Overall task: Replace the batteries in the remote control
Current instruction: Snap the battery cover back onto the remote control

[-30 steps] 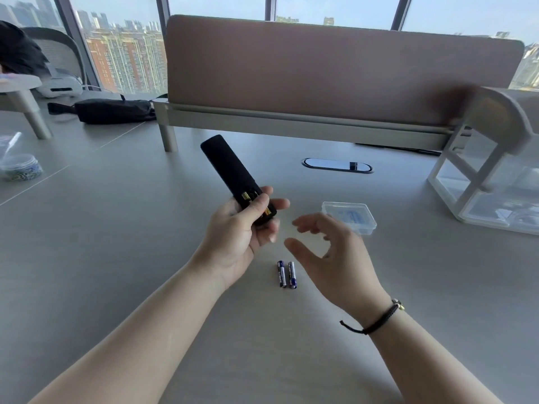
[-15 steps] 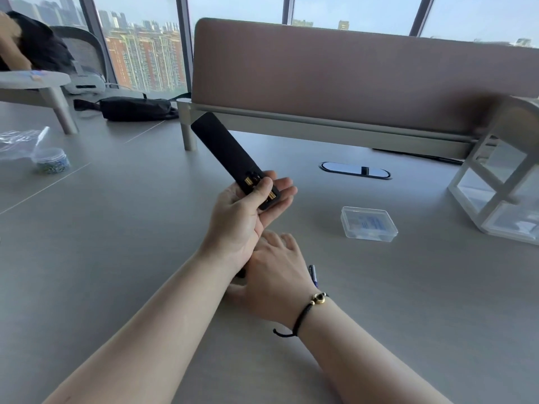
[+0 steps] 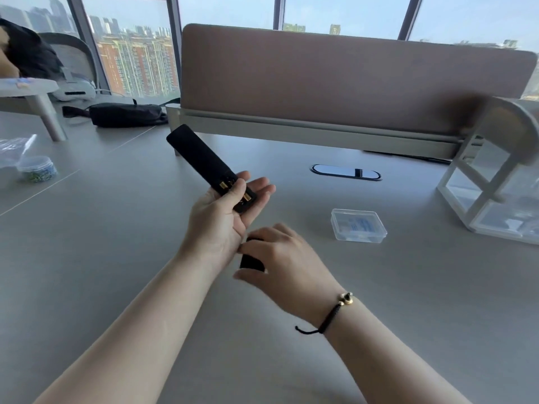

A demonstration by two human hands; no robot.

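1. Grey desk [image 3: 122,258]: a wide surface that carries everything below, with a padded divider panel [image 3: 335,83] standing along its far edge before the windows.
2. White shelf frame [image 3: 493,182]: stands on the desk at the far right.
3. Left hand [image 3: 221,225]: raised over the middle of the desk, palm up, fingers curled loosely beneath the lower end of the remote control [image 3: 210,167] and thumb pressed on its upper face. The black remote slants up and away to the left; its battery bay lies open, with gold-ended cells visible beside the thumb.
4. Right hand [image 3: 288,263]: low, just beneath the left, back toward the viewer, thumb and fingers pinching a small black piece [image 3: 251,259], apparently the battery cover.
5. Clear plastic box [image 3: 358,225]: lid closed, on the desk to the right of both hands, well apart from them.
6. Black cord bracelet [image 3: 329,314]: circles the right wrist, gold bead uppermost.
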